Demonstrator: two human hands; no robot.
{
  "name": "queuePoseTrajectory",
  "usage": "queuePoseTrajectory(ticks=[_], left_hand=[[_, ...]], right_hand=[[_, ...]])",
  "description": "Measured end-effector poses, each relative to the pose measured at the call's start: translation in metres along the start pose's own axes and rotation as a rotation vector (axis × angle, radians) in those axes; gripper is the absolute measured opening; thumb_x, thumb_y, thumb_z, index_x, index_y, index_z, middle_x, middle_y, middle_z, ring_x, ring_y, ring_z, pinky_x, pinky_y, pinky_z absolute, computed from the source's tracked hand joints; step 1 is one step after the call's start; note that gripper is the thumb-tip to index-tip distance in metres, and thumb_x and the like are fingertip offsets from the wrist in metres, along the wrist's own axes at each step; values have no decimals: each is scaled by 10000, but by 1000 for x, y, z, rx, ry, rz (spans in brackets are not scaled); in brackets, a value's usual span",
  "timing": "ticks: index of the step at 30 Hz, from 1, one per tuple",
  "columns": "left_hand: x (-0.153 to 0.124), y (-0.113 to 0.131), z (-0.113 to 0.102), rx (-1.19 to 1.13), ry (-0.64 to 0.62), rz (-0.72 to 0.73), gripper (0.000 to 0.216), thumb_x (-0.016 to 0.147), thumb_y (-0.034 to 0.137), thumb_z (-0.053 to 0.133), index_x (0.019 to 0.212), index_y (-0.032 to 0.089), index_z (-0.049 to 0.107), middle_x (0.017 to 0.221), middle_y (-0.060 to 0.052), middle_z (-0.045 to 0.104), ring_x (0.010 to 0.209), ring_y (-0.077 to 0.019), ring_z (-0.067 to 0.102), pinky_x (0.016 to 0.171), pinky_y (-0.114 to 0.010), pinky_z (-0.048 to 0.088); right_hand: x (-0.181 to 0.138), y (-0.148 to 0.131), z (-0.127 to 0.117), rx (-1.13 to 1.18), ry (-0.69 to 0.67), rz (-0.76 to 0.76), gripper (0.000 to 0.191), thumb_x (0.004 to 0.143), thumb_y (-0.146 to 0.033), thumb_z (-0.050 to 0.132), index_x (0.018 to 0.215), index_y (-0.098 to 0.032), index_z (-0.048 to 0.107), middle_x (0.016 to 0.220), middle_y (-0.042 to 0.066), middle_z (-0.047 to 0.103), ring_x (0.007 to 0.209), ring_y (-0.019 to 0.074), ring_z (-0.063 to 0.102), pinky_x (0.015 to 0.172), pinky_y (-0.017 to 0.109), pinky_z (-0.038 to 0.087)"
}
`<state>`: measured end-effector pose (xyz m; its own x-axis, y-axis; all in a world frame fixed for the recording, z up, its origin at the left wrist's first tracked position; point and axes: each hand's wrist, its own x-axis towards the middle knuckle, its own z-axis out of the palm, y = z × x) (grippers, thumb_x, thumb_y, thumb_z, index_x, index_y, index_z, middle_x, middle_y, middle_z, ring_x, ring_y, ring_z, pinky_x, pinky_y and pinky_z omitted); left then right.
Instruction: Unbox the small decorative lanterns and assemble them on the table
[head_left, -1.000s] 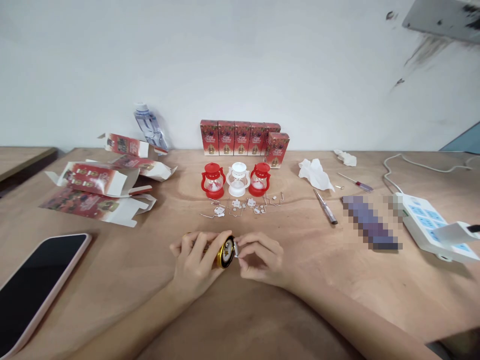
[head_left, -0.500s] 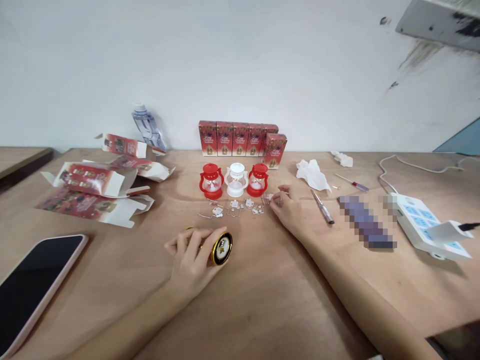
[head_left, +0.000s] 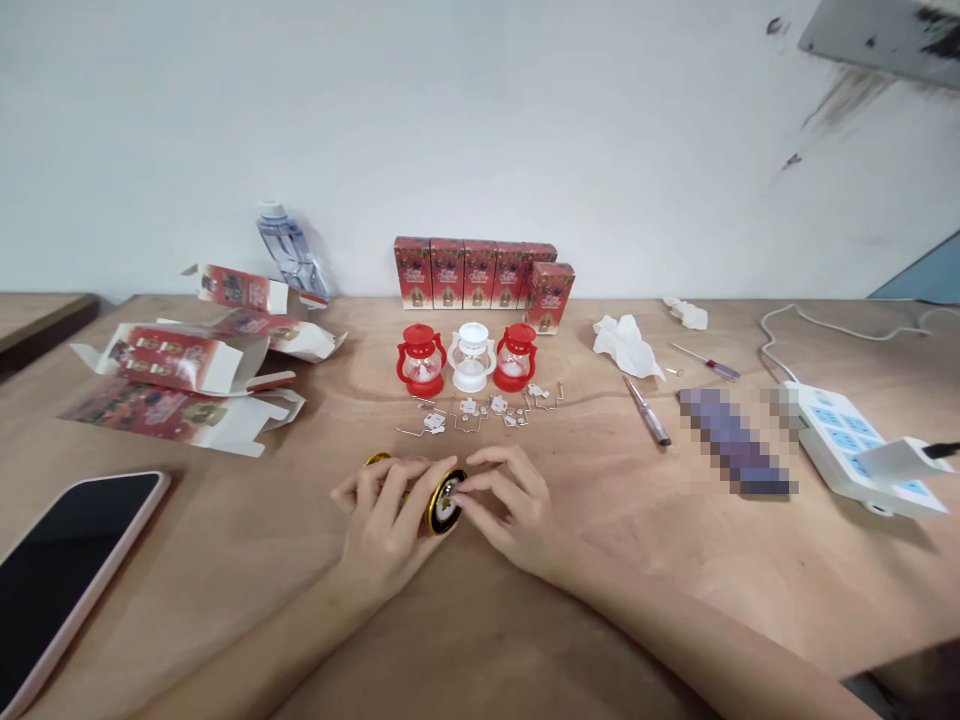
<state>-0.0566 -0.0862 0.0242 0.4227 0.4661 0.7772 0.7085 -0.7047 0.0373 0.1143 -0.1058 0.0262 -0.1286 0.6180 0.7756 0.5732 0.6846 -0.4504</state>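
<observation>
My left hand (head_left: 384, 520) is wrapped around a small gold lantern (head_left: 433, 522) that lies tipped on its side, its round black-and-gold base turned to the right. Fingers cover most of its body. At that base is my right hand (head_left: 519, 508), thumb and fingertips pinched together; whatever is between them is too small to make out. Behind the hands stand a left red lantern (head_left: 421, 362), a white lantern (head_left: 472, 360) and a right red lantern (head_left: 515, 360), all upright. Small white plates (head_left: 469, 407) and bent wire handles (head_left: 556, 398) lie in front of them.
Red boxes (head_left: 448, 275) stand along the wall. Opened cartons (head_left: 169, 360), a bottle (head_left: 289, 245) and a phone (head_left: 67, 570) are on the left. To the right lie crumpled tissue (head_left: 626, 345), a thick screwdriver (head_left: 646, 412), a thin screwdriver (head_left: 720, 370) and a power strip (head_left: 832, 440).
My right hand has left the small parts beside the right red lantern and come left and nearer, to the gold lantern's base. My left hand still grips the lantern in about the same place.
</observation>
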Motion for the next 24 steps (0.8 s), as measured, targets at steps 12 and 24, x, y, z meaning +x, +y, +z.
queuePoseTrajectory(ticks=[12,24], left_hand=[[1,1,0,-9,-11,24,279,848,210,575,1125,181,596,870,-69,647,861,-222,498,762,-326,346],[5,7,-1,20,-14,45,258,845,184,559,1101,171,588,847,-55,655,913,-228,581,787,-362,304]], right_hand=[[-2,-1,3,60,-7,19,62,855,-169,572,877,-183,629,907,73,621,840,141,636,729,262,561],[-4,-1,1,-34,-21,-58,66,839,-148,563,875,-187,603,873,62,651,774,113,664,683,195,566]])
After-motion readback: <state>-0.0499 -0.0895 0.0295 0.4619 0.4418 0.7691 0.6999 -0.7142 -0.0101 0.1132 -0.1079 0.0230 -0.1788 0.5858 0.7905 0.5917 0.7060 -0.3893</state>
